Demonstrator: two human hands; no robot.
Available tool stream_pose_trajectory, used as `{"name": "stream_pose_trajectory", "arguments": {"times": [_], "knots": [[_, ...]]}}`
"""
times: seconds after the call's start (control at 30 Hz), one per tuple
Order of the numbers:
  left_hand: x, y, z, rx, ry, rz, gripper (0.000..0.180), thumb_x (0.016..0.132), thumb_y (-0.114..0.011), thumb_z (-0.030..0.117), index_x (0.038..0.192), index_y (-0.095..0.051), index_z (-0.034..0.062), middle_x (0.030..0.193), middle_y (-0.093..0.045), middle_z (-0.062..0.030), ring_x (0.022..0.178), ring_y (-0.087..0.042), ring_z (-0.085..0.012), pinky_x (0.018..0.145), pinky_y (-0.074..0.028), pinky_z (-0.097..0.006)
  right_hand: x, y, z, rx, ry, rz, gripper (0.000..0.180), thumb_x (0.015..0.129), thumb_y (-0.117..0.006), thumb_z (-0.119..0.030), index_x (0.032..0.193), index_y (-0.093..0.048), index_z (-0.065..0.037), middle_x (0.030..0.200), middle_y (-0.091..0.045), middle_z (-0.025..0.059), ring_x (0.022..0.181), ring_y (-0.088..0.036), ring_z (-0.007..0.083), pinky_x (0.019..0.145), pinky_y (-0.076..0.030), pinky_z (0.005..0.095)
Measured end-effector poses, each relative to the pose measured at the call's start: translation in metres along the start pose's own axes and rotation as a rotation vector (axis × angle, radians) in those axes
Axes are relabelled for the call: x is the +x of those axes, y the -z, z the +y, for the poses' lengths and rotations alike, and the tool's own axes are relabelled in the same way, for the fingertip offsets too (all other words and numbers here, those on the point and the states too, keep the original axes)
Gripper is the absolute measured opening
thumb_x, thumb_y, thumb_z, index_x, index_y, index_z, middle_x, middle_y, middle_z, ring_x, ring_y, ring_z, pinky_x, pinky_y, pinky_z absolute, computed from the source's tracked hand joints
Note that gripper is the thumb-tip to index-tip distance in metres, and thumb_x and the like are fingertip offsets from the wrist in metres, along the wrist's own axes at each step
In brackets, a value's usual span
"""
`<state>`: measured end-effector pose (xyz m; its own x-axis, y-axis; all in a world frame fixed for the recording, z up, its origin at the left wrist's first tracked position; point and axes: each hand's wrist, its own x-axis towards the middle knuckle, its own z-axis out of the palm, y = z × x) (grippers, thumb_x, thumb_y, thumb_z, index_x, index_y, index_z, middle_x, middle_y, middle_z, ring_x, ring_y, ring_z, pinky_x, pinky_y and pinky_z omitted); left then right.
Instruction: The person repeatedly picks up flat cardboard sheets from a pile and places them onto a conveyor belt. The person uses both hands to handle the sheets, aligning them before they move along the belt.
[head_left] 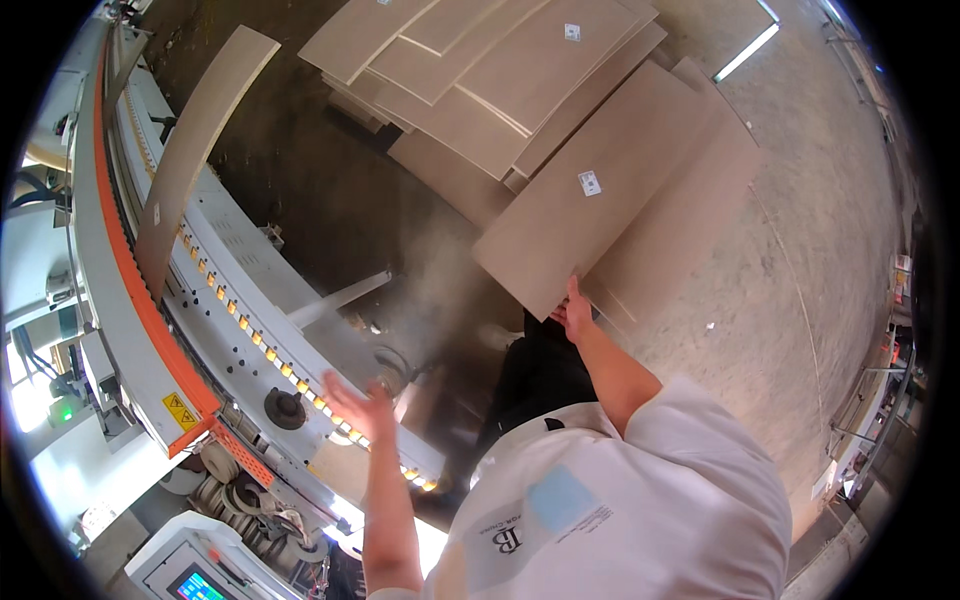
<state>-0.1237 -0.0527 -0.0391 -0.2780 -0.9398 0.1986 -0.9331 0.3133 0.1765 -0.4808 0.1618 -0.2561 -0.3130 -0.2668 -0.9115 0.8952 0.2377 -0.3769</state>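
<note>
From the head view, the right hand [575, 312] sits just right of centre, its fingers closed on the lower corner of a large brown board [610, 190] that stretches away toward one o'clock over a stack of boards [480, 70] on the floor [830, 200]. The left hand [362, 408], toward seven o'clock, hangs blurred with fingers spread, holding nothing, just above the long machine [240, 300] with its orange stripe, where a narrow board [195, 140] lies toward ten o'clock.

Grey concrete floor [820, 200] beside a long machine [150, 330].
</note>
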Motion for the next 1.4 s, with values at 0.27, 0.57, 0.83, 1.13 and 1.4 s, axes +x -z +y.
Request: {"name": "stream_pose_trajectory", "arguments": {"times": [0.27, 0.57, 0.83, 1.13, 1.4], "knots": [[-0.060, -0.055, 0.141, -0.968, 0.586, -0.876, 0.074, 0.094, -0.068, 0.039, 0.148, -0.039, -0.0030, 0.142, -0.050, -0.0231, 0.127, -0.053, -0.0344, 0.108, -0.042, -0.043, -0.125, -0.025, 0.017, 0.126, -0.109, -0.435, 0.058, 0.101, -0.044, -0.063, 0.128, -0.059, -0.014, 0.111, -0.069, 0.0047, 0.105, -0.067, 0.0244, 0.100, -0.050, 0.0433], [-0.095, 0.015, 0.052, -0.869, 0.657, -0.836, 0.046, 0.090, -0.072, 0.030, 0.119, -0.062, -0.0039, 0.098, -0.070, -0.0097, 0.086, -0.065, -0.0194, 0.074, -0.052, -0.035, -0.150, -0.010, -0.015, 0.003, -0.182, -0.449, 0.042, 0.101, -0.057, -0.048, 0.125, -0.063, -0.015, 0.110, -0.070, 0.0042, 0.106, -0.066, 0.0231, 0.098, -0.053, 0.0451], [-0.119, 0.117, -0.017, -1.188, 1.019, -0.467, 0.028, 0.096, -0.063, 0.021, 0.117, -0.062, 0.0020, 0.106, -0.066, -0.0057, 0.093, -0.062, -0.0138, 0.076, -0.049, -0.030, -0.023, 0.049, -0.073, 0.037, 0.023, -0.127, 0.044, 0.095, -0.064, -0.049, 0.119, -0.063, -0.013, 0.113, -0.066, 0.0033, 0.103, -0.065, 0.0213, 0.097, -0.051, 0.0397], [-0.099, 0.100, -0.031, -0.798, 1.034, -0.121, 0.047, 0.102, -0.053, 0.042, 0.099, -0.065, -0.0035, 0.084, -0.062, -0.0085, 0.077, -0.056, -0.0181, 0.071, -0.047, -0.036, -0.033, -0.007, -0.058, 0.121, 0.008, 0.034, 0.048, 0.097, -0.066, -0.042, 0.131, -0.057, -0.010, 0.125, -0.062, 0.0077, 0.105, -0.062, 0.0236, 0.090, -0.052, 0.0390], [-0.145, 0.098, -0.144, -0.567, 1.104, -0.104, 0.053, 0.100, -0.054, 0.047, 0.103, -0.069, -0.0037, 0.093, -0.069, -0.0176, 0.087, -0.063, -0.0309, 0.080, -0.048, -0.047, -0.062, 0.037, -0.149, 0.091, 0.276, -0.116, 0.035, 0.093, -0.069, -0.047, 0.111, -0.067, -0.017, 0.095, -0.070, -0.0040, 0.082, -0.066, 0.0135, 0.067, -0.054, 0.0288]]}}
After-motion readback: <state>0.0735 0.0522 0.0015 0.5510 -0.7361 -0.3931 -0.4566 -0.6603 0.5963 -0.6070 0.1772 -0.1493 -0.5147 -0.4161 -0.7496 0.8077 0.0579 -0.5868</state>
